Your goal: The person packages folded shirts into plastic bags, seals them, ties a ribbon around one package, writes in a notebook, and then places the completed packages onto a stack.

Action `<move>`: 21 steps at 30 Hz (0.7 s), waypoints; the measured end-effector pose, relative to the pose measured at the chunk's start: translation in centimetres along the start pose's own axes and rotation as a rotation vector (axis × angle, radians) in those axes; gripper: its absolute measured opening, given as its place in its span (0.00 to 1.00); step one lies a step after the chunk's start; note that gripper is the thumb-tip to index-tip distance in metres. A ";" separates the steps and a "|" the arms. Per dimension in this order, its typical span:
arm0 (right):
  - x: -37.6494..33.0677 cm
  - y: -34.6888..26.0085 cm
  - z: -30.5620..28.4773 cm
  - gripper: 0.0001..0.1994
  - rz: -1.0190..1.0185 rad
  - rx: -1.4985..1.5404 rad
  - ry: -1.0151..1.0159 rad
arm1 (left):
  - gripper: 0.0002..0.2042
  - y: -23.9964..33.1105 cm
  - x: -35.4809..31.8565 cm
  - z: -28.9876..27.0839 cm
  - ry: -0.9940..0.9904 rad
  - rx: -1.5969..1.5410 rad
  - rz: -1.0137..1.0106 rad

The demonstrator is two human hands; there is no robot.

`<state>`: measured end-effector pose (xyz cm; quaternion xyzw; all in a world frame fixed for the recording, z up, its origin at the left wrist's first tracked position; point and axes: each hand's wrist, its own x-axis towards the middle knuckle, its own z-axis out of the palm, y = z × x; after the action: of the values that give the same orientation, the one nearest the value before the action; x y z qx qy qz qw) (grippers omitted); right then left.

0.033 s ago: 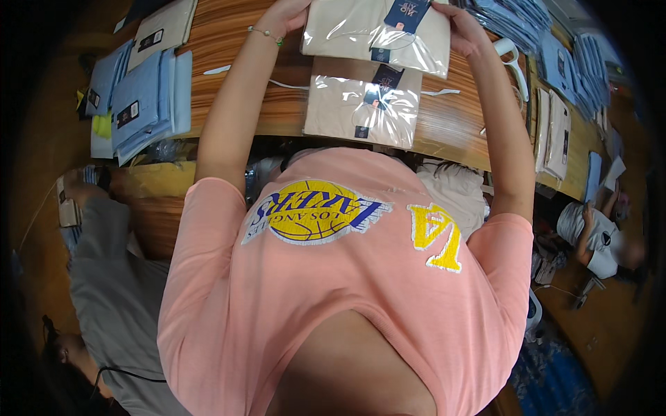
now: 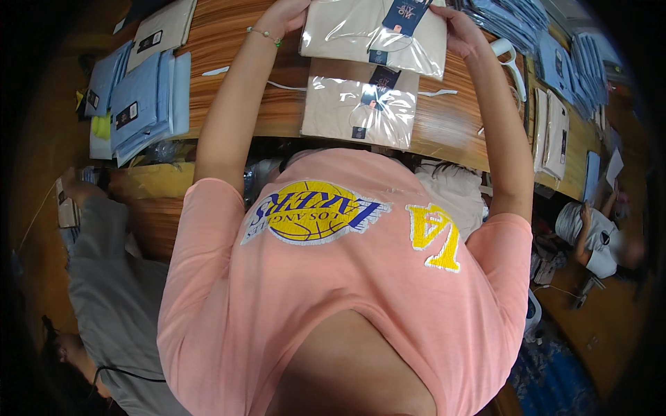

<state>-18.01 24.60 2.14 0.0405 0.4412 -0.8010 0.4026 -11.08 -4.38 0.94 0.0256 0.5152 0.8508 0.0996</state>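
Little is shifting, so handling is continuing: the right hand (image 2: 460, 32) is gripping the upper bagged garment (image 2: 347, 31) over the tabletop (image 2: 215, 41); whether the left hand (image 2: 293, 14) is gripping, I can't tell.

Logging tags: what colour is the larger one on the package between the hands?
The larger tag is dark blue; best in the head view.

left hand (image 2: 295, 14) | right hand (image 2: 456, 31) | bagged beige garment (image 2: 340, 35) held between | blue packs (image 2: 144, 104) at left
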 end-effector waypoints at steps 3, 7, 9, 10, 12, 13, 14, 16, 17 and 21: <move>0.0 0.1 -1.7 0.20 -0.087 -0.190 0.154 | 0.23 0.7 0.1 1.2 0.029 0.059 0.046; -0.8 -1.6 0.1 0.16 -0.214 -0.225 0.123 | 0.24 3.4 -0.6 2.2 -0.044 0.159 0.130; -3.1 -2.1 3.9 0.13 -0.334 -0.240 0.040 | 0.23 5.5 -2.0 4.0 0.000 0.257 0.172; -4.7 -2.0 5.4 0.12 -0.426 -0.355 0.094 | 0.22 6.3 -3.2 5.1 0.012 0.233 0.203; -7.6 -1.5 7.4 0.11 -0.605 -0.588 0.198 | 0.19 7.1 -5.5 7.0 0.042 0.182 0.263; -9.1 -0.9 6.9 0.15 -0.535 -0.704 0.274 | 0.20 6.1 -5.9 7.0 0.040 0.221 0.211; -10.4 -0.2 7.2 0.20 -0.462 -0.817 0.314 | 0.21 5.5 -7.5 6.3 0.064 0.276 0.174; -10.9 3.2 7.5 0.18 -0.544 -0.717 0.270 | 0.23 3.7 -10.7 6.4 0.174 0.320 0.100; -11.0 4.7 6.7 0.20 -0.497 -0.763 0.300 | 0.23 2.6 -11.6 6.9 0.235 0.305 0.067; -9.1 12.3 2.1 0.19 -0.214 -0.805 0.406 | 0.25 -9.3 -12.6 0.4 0.323 1.068 0.090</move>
<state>-2.92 25.01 -1.04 -0.0086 0.7886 -0.5790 0.2067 2.69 -2.34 -6.32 -0.0362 0.8819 0.4680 -0.0439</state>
